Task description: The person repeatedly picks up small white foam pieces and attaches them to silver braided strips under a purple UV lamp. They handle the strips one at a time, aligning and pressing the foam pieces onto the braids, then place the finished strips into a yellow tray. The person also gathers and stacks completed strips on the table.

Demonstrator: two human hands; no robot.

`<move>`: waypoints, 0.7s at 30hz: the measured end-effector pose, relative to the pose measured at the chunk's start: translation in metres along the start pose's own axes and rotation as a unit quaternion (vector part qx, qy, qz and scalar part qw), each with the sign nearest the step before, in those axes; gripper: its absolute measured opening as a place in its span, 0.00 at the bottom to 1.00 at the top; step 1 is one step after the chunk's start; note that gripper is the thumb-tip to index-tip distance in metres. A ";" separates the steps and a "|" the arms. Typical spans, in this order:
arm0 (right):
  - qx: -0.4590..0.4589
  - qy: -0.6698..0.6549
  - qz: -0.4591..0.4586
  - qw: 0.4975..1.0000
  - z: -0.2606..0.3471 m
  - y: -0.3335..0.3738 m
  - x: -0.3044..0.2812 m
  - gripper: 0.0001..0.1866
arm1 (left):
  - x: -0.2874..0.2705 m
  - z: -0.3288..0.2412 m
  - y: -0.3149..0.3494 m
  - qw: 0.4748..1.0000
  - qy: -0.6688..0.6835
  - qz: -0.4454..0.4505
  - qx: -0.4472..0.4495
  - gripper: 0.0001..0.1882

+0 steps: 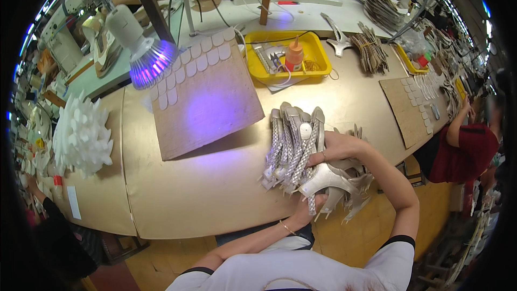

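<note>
A bundle of silver shoe uppers with braided straps is at the table's front edge, right of centre. My right hand reaches over the bundle from the right, fingers closed around part of it. My left hand comes from below and pinches the lower end of a smooth, forked silver upper. More uppers hang below the right hand past the table edge, partly hidden by it. A round pale patch shows on one upper at the top of the bundle.
A tilted board with pale rounded pieces stands left under a lit lamp. Behind is a yellow tray holding an orange bottle. White foam-like pieces are heaped far left. A second board lies right, near another person.
</note>
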State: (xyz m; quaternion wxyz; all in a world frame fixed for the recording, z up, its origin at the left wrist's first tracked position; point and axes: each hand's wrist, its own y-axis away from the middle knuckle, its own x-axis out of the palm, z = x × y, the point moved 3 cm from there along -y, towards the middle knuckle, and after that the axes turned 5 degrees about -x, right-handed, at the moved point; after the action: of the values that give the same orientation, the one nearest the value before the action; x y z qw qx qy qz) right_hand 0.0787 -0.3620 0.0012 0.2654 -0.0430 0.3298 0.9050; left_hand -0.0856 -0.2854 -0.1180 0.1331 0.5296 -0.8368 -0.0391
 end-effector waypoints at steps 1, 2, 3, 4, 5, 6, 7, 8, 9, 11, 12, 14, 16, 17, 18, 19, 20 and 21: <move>-0.007 -0.015 -0.011 1.000 0.002 0.003 0.000 0.32 | 0.002 -0.001 0.001 0.991 0.134 -0.006 -0.003 0.17; -0.016 -0.027 -0.033 0.999 0.005 0.007 0.001 0.31 | 0.002 -0.004 0.001 0.965 0.262 0.000 0.007 0.20; -0.026 -0.036 -0.062 0.997 0.007 0.012 0.002 0.31 | 0.003 -0.007 0.003 0.960 0.279 -0.011 0.024 0.25; -0.036 -0.046 -0.090 0.994 0.008 0.016 0.003 0.30 | 0.001 -0.010 0.004 0.972 0.230 -0.019 0.036 0.25; -0.026 -0.026 -0.117 0.992 0.009 0.019 0.005 0.29 | 0.000 -0.014 0.006 0.980 0.188 -0.017 0.055 0.26; -0.028 -0.081 -0.128 0.988 0.009 0.022 0.007 0.29 | -0.003 -0.019 0.010 0.986 0.146 -0.015 0.074 0.26; -0.020 -0.127 -0.139 0.982 0.009 0.025 0.009 0.29 | -0.007 -0.025 0.013 0.990 0.104 -0.013 0.095 0.26; -0.014 -0.172 -0.149 0.974 0.009 0.028 0.010 0.29 | -0.010 -0.032 0.016 0.991 0.063 -0.012 0.116 0.26; -0.029 -0.203 -0.143 0.968 0.010 0.031 0.012 0.30 | -0.012 -0.039 0.018 0.993 0.021 -0.005 0.115 0.28; -0.025 -0.189 -0.160 0.968 0.011 0.033 0.018 0.30 | -0.013 -0.061 0.025 0.976 -0.094 0.020 0.195 0.31; -0.038 -0.182 -0.167 0.968 0.011 0.034 0.022 0.29 | -0.014 -0.069 0.026 0.979 -0.108 0.029 0.172 0.33; -0.047 -0.147 -0.195 0.968 0.012 0.033 0.032 0.27 | -0.015 -0.078 0.027 0.996 -0.062 0.066 0.021 0.35; -0.050 -0.154 -0.213 0.963 0.011 0.031 0.044 0.25 | -0.018 -0.081 0.028 0.987 0.104 0.056 -0.109 0.32; -0.045 -0.180 -0.218 0.958 0.010 0.029 0.050 0.25 | -0.018 -0.079 0.029 0.963 0.193 0.063 -0.176 0.29; -0.012 -0.205 -0.232 0.951 0.008 0.027 0.055 0.24 | -0.021 -0.078 0.030 0.956 0.224 0.037 -0.186 0.27; -0.037 -0.213 -0.206 0.954 0.009 0.029 0.060 0.25 | -0.025 -0.077 0.030 0.956 0.231 -0.002 -0.179 0.28; -0.047 -0.246 -0.208 0.946 0.010 0.028 0.065 0.26 | -0.028 -0.075 0.032 0.957 0.244 -0.040 -0.153 0.28; -0.068 -0.280 -0.214 0.933 0.011 0.027 0.072 0.27 | -0.030 -0.071 0.032 0.957 0.241 -0.064 -0.150 0.26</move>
State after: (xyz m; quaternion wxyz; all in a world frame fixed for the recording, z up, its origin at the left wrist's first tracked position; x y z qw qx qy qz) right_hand 0.0047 -0.3400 0.0073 0.5303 0.1247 0.1625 0.8227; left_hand -0.0833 -0.2394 -0.0481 0.4063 0.5498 -0.7285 -0.0436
